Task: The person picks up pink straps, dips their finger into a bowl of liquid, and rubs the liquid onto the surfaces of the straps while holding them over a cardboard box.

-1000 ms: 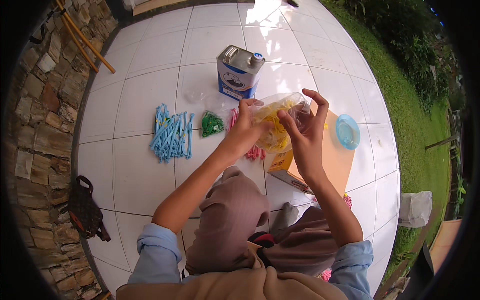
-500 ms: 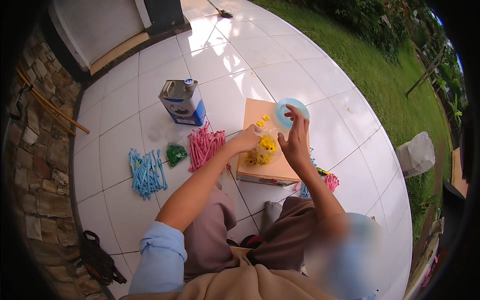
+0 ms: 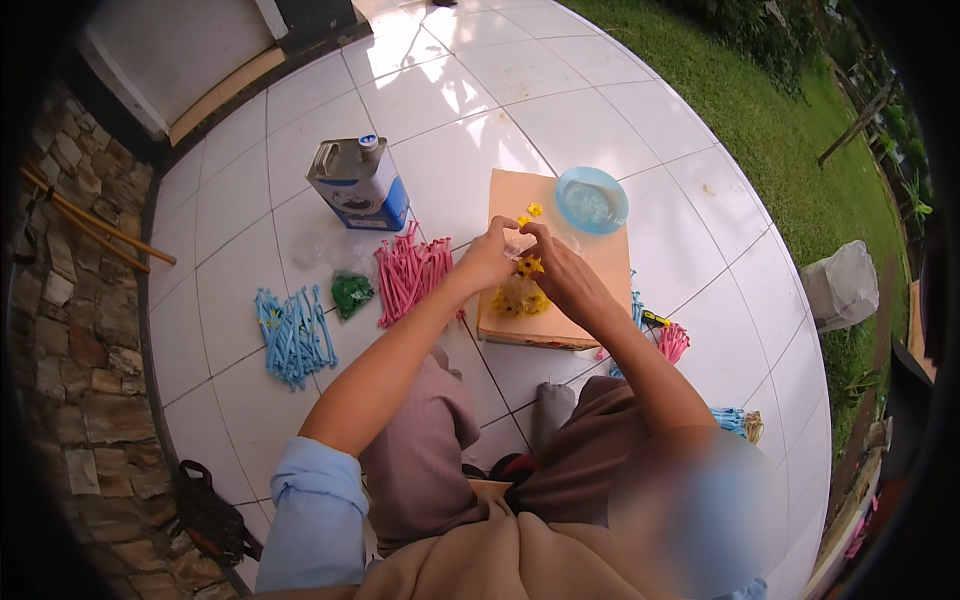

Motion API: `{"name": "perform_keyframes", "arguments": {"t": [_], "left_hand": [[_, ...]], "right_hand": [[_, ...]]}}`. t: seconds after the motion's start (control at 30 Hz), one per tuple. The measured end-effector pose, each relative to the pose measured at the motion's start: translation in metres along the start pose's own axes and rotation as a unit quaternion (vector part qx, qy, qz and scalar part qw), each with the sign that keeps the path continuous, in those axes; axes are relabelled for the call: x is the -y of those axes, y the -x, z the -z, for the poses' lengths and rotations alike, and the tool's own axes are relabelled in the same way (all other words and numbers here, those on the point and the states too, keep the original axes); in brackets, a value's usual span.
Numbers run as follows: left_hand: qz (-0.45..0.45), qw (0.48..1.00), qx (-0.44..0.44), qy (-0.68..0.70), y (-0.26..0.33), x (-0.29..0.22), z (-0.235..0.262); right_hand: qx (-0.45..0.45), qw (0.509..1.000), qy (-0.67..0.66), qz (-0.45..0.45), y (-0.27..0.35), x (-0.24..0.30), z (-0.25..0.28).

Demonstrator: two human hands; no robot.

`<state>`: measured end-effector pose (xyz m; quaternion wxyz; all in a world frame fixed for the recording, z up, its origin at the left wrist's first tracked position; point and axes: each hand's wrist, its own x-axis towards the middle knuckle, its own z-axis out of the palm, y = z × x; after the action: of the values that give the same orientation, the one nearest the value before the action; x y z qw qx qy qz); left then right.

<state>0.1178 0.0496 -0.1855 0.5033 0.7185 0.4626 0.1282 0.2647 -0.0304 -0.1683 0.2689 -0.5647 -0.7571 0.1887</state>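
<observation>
My left hand (image 3: 489, 260) and my right hand (image 3: 562, 276) meet over a flat brown board (image 3: 610, 262) on the tiled floor. Between their fingertips they pinch a clear plastic bag (image 3: 518, 247) with small yellow pieces (image 3: 518, 295) spilling out below it onto the board. A round light-blue lid (image 3: 591, 199) lies at the board's far corner, with a couple of loose yellow pieces (image 3: 529, 213) beside it.
A pile of pink sticks (image 3: 410, 277), a green bundle (image 3: 351, 293) and a pile of blue sticks (image 3: 293, 334) lie left of the board. A metal can with a blue label (image 3: 358, 183) stands behind them. A stone wall (image 3: 70, 330) runs left; grass (image 3: 790, 130) lies right.
The hands came down from chest height to the board with the bag of yellow pieces. The view swung, so the board and lid now sit in front of me.
</observation>
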Motion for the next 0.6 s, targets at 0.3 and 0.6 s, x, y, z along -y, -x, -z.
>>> {"name": "perform_keyframes", "arguments": {"t": [0.3,0.6], "left_hand": [[-0.062,0.998,0.014,-0.001,0.0,0.0,0.004],[-0.249,0.935,-0.247,-0.052,0.018,-0.043,0.004]], "right_hand": [[0.012,1.0,-0.016,0.001,-0.004,-0.007,0.003],[-0.168,0.97,-0.177,-0.014,0.011,0.01,0.034]]}}
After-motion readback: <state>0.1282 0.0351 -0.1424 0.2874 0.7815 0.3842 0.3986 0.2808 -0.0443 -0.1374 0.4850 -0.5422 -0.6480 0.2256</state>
